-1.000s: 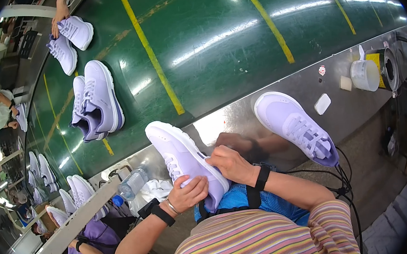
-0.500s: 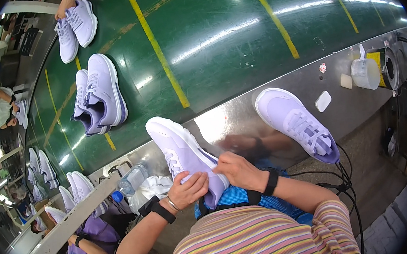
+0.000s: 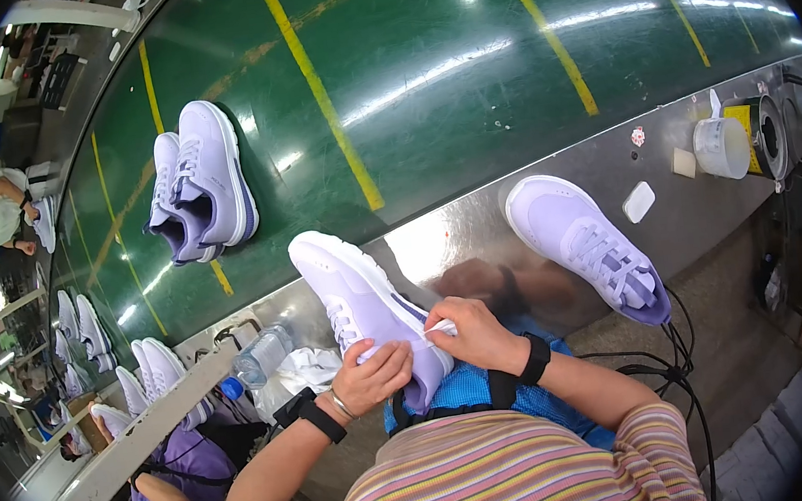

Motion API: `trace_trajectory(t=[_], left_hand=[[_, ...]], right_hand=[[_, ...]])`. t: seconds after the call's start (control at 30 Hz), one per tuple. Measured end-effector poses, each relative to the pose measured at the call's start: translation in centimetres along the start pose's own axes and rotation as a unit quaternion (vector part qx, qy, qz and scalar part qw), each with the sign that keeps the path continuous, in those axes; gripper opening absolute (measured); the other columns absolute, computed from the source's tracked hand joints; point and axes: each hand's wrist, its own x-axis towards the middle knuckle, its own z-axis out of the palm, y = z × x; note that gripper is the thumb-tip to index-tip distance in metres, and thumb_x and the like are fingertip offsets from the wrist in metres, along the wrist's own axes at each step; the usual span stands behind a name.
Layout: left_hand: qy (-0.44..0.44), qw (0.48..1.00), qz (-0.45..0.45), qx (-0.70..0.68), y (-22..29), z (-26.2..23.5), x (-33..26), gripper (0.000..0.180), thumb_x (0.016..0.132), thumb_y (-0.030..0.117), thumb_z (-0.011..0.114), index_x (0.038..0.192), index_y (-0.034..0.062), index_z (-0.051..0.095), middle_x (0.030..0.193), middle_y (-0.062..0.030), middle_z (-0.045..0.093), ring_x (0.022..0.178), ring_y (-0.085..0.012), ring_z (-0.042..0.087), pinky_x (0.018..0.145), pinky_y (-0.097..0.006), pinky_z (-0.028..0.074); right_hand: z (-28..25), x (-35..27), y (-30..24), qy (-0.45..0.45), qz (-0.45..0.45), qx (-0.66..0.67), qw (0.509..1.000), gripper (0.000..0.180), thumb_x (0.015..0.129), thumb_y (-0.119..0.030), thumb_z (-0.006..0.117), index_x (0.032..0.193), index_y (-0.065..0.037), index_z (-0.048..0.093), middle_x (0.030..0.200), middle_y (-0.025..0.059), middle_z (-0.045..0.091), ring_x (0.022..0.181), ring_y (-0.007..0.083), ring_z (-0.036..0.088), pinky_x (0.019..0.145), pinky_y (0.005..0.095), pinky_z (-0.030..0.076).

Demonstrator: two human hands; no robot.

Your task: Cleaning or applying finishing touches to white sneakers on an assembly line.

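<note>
Shoe (image 3: 361, 293): sat between both hands, toe tilted up toward the belt (image 3: 438, 58), heel just by the blue cloth (image 3: 484, 391); whether it bore on the ledge (image 3: 714, 218) could not be told.
Left hand (image 3: 373, 374): closed around the shoe's rear half, steadying it.
Right hand (image 3: 470, 334): pinched a small white piece (image 3: 443, 328) at the shoe's rear side; its kind was too small to tell.
Risk at the pinch: a loose hold could have dropped the white piece; hard pressure could have marked the pale upper.
Risk at the steadying hand: a weak hold could have let the shoe roll under a sideways push.
Obstruction: the fingers hid much of the shoe's rear.
Second shoe (image 3: 583, 240): lay to the right, heel overhanging the ledge above the cables (image 3: 667, 373); a knock from the right forearm could have tipped it off.
Farther right: white block (image 3: 639, 202), beige block (image 3: 683, 162), tub (image 3: 719, 149) and tin (image 3: 766, 138).
Left side: bottle (image 3: 263, 357) and white bag (image 3: 308, 372) crowded the left forearm.
Belt: carried a pair (image 3: 204, 174) of like shoes.
</note>
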Motion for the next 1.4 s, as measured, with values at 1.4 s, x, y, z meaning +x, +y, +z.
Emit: trace_trajectory(t=[1.4], left_hand=[[-0.019, 1.0, 0.002, -0.023, -0.4, 0.0, 1.5, 0.019, 0.076, 0.016, 0.054, 0.095, 0.0162, 0.055, 0.107, 0.0011, 0.058, 0.101, -0.0093, 0.053, 0.09, -0.034, 0.036]], right_hand=[[-0.6, 4.2, -0.9, -0.019, -0.034, -0.034, 0.999, 0.009, 0.069, -0.007, 0.058, 0.074, 0.001, 0.06, 0.076, 0.0205, 0.06, 0.076, 0.0375, 0.059, 0.071, 0.0428, 0.046]])
